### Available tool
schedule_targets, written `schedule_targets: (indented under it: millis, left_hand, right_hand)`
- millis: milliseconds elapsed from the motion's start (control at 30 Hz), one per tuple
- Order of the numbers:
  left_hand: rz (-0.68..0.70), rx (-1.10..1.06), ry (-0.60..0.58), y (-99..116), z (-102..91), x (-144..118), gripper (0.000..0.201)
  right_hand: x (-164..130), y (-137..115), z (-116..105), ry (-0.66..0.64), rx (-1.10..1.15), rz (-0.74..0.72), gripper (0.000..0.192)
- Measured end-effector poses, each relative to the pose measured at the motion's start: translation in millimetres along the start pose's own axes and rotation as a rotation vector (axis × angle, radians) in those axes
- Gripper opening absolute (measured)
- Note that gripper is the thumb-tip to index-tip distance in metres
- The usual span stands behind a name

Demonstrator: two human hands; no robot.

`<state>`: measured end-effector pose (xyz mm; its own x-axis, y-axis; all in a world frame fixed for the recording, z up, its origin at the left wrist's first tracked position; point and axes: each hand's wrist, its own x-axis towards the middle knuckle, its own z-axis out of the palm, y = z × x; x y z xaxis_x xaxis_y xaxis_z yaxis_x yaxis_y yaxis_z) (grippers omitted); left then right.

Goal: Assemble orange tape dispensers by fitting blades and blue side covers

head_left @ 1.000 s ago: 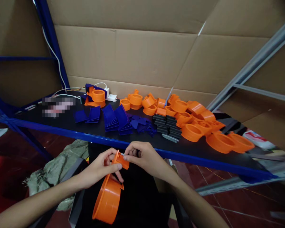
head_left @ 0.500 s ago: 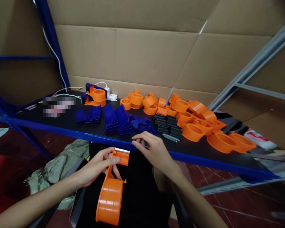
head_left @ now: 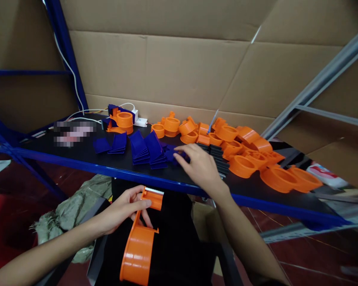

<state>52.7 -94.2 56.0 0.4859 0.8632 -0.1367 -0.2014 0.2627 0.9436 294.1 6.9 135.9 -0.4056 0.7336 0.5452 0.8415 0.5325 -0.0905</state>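
Note:
My left hand (head_left: 130, 207) is closed round the handle of an orange tape dispenser (head_left: 139, 250), held over my lap with its toothed metal blade (head_left: 154, 190) at the top and its wide ring hanging below. My right hand (head_left: 200, 165) reaches over the shelf's front edge. Its thumb and index finger are curved with a gap between them, at a pile of small dark blue plastic pieces (head_left: 170, 154). Part of that pile is hidden behind the fingers. The hand also covers part of the black ribbed strips (head_left: 217, 153) beside it.
Stacks of blue curved plates (head_left: 153, 149) lie left of the pile. Many orange dispenser bodies (head_left: 243, 166) crowd the right side. An orange-and-blue dispenser (head_left: 123, 121) stands near a white power adapter (head_left: 141, 121) and cables. A blue metal rail (head_left: 89, 167) edges the black shelf.
My right hand has moved forward and up, from just before the shelf edge to the small blue pieces. The left hand and the tape dispenser have hardly moved.

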Motion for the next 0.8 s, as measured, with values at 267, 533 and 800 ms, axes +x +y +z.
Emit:
schedule_targets:
  millis: [267, 533, 800]
  left_hand:
    - [-0.012, -0.001, 0.007, -3, -0.4, 1, 0.027]
    - [-0.018, -0.004, 0.009, -3, -0.2, 2, 0.027]
    - [-0.024, -0.006, 0.012, -3, 1.2, 2, 0.028]
  right_hand:
    - [31, 126, -19, -0.254, -0.195, 0.186, 0.031]
    - [39, 188, -35, -0.449, -0.020, 0.222, 0.024]
    - [31, 198, -21, -0.443, 0.078, 0.234, 0.024]
